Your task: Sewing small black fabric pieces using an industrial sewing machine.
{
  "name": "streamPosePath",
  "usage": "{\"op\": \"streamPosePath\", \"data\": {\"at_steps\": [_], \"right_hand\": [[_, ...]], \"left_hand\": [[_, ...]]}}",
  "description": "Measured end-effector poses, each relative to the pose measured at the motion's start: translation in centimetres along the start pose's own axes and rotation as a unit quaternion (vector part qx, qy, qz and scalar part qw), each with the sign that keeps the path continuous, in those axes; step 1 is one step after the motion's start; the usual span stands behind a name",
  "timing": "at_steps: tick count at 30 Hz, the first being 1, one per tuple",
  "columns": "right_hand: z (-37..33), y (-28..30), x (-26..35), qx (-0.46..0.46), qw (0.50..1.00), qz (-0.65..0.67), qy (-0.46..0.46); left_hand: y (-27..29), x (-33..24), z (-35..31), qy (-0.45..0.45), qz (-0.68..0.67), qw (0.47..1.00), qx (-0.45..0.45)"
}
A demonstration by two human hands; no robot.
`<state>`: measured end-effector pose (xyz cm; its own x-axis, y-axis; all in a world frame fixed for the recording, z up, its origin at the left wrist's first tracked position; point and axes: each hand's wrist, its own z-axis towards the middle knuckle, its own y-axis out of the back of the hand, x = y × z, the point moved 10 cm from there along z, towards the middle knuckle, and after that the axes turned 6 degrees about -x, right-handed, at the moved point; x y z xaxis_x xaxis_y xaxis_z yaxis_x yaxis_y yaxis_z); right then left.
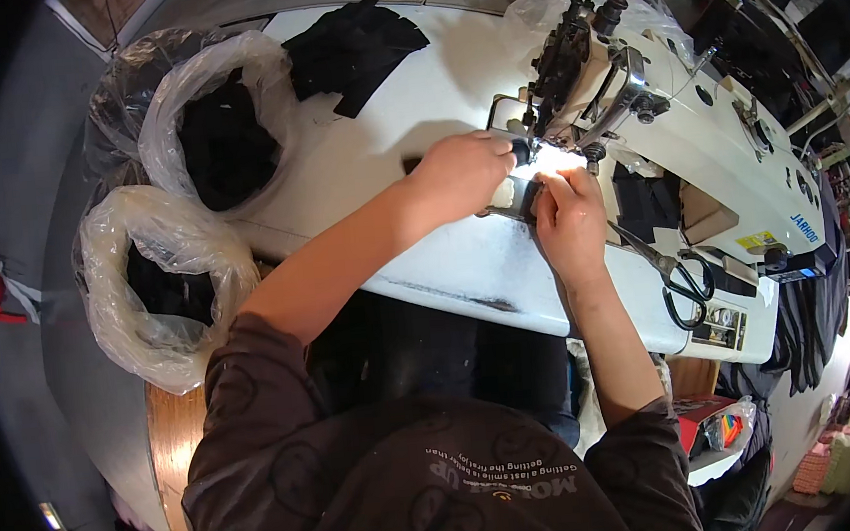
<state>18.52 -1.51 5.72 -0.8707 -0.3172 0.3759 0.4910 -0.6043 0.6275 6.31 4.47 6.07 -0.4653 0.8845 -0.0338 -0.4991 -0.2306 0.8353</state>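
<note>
At the lit needle area of a white sewing machine [667,107], both my hands work close together. My left hand [463,175] is closed, its fingertips on a small black fabric piece [522,151] beside the presser foot. A bit of dark material pokes out behind that hand. My right hand [572,224] has its fingers pinched together at the near side of the needle, on the edge of the black fabric. Glare and my fingers hide most of the piece. Black-handled scissors [689,295] lie just right of my right forearm.
Two plastic-lined containers [156,77] [97,281] of black pieces stand at the left. Black fabric pieces [353,51] lie on the far part of the white table [447,289]. More black fabric [648,203] rests under the machine arm. A red box [695,419] sits lower right.
</note>
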Motion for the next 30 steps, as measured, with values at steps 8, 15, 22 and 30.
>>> {"op": "streamPosePath", "data": {"at_steps": [8, 15, 22, 30], "right_hand": [[0.0, 0.3, 0.5, 0.011, 1.000, 0.023, 0.005], [-0.1, 0.5, 1.7, 0.047, 0.998, 0.037, 0.033], [-0.2, 0.0, 1.3, 0.067, 0.997, 0.000, 0.027], [0.2, -0.3, 1.5, 0.063, 0.997, -0.016, 0.037]], "left_hand": [[0.2, -1.5, -0.4, 0.042, -0.074, 0.988, 0.131], [1.4, -1.9, -0.6, 0.047, -0.066, 0.978, 0.192], [0.2, 0.6, -0.1, 0.079, -0.052, 0.981, 0.171], [-2.4, 4.0, -0.4, 0.097, -0.050, 0.986, 0.124]]}}
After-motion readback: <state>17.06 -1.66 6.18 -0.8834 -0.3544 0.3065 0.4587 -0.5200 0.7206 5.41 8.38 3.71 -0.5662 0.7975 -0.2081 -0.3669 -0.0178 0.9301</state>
